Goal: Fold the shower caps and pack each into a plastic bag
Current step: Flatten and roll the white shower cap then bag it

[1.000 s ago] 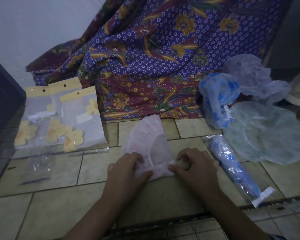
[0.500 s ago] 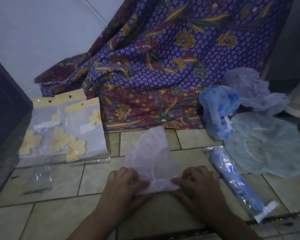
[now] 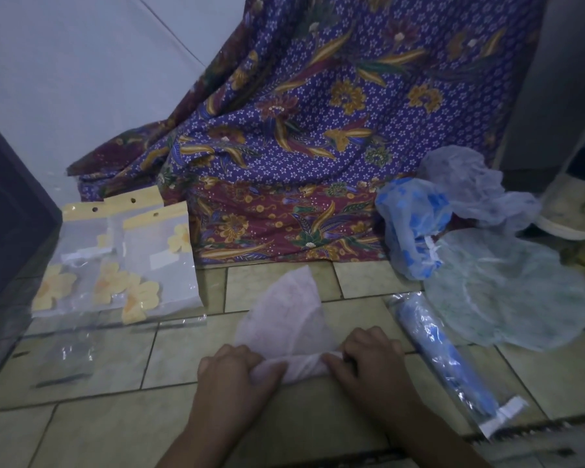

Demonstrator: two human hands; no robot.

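- One broad batik cloth, purple and maroon with gold flowers, hangs in folds at the back and meets the tiled floor.
- At the right lies a spread green-patterned shower cap. A crumpled pale cap and a blue-flowered cap sit just behind it, against the cloth.
- Three overlapping packed bags with yellow header cards and yellow flower prints lie at the left, near the cloth's lower edge.
- The pink-white shower cap lies on the tiles in the middle, folded to a wedge that points away from the person. Its near edge is rolled up.
- A bagged blue cap, rolled long inside clear plastic, lies slantwise just right of the right hand.
- An empty clear bag lies flat on the floor in front of the packed bags.
- The left hand curls its fingers over the left end of the rolled edge, thumb against the roll.
- The right hand grips the right end likewise, its fingers bent over the roll.
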